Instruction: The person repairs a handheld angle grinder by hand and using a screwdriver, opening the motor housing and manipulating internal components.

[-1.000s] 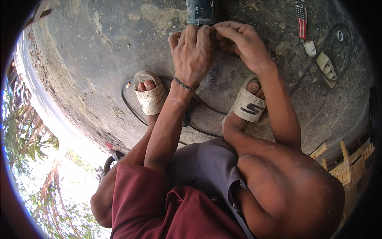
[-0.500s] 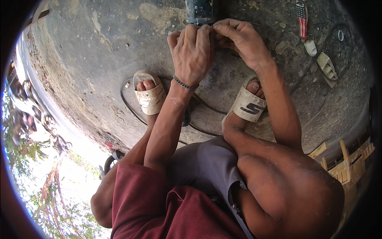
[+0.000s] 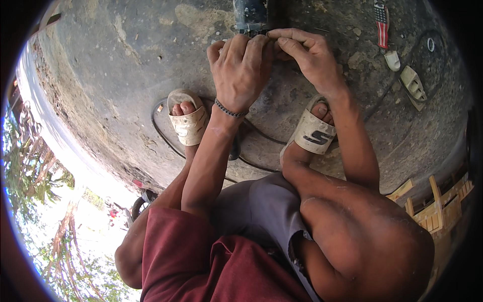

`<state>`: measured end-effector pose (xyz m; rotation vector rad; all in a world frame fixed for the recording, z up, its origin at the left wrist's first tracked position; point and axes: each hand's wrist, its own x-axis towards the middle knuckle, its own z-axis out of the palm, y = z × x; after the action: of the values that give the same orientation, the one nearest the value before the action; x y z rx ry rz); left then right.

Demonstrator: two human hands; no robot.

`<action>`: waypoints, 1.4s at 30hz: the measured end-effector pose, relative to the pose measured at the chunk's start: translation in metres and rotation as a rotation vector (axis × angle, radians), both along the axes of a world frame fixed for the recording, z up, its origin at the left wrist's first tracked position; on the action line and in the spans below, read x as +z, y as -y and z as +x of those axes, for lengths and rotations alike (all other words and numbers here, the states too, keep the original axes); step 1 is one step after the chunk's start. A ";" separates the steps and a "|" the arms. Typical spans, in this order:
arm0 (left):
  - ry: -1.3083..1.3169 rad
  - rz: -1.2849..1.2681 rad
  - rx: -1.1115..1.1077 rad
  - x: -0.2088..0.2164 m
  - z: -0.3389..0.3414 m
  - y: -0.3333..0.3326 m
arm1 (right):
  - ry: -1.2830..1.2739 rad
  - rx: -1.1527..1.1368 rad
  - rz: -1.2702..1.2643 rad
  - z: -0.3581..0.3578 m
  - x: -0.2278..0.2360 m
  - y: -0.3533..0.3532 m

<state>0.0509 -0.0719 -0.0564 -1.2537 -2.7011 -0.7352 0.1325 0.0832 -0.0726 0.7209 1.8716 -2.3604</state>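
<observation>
A dark blue, worn, box-shaped object (image 3: 250, 15) lies at the top edge, partly cut off, with thin dark strands at its near end. My left hand (image 3: 240, 70), with a dark bracelet at its wrist, is closed right at that near end, fingers bent and knuckles up. From the right, my right hand (image 3: 311, 58) reaches to the same spot, thumb and forefinger pinched together close to the left fingertips. What lies in both sets of fingertips is hidden by the hands; a small dark bit shows between them.
A black cable (image 3: 261, 132) loops over the stained concrete floor (image 3: 126, 65) behind my hands, between my sandalled feet. At the right lie a knife-like tool with a striped handle (image 3: 382, 27), a white ring (image 3: 430, 45) and a pale slotted piece (image 3: 413, 85). Wooden slats (image 3: 443, 206) stand at lower right.
My left hand has shifted slightly left and down, uncovering more of the dark strands at the blue object's end. My right fingers have straightened a little and moved a touch lower.
</observation>
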 end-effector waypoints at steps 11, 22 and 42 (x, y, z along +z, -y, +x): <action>0.294 -0.020 0.021 0.020 -0.006 -0.004 | 0.207 -0.117 -0.515 -0.004 -0.002 0.007; 0.331 -0.092 -0.066 0.040 -0.027 -0.004 | 0.187 -0.118 -0.400 -0.009 0.002 0.011; 0.097 -0.248 -0.986 0.060 -0.106 -0.061 | 0.144 -0.123 -0.284 -0.007 -0.005 0.014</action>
<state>-0.0556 -0.0110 0.0039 -2.7030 -2.1396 -0.4976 0.1253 0.0689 -0.0779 0.9679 1.4360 -2.4975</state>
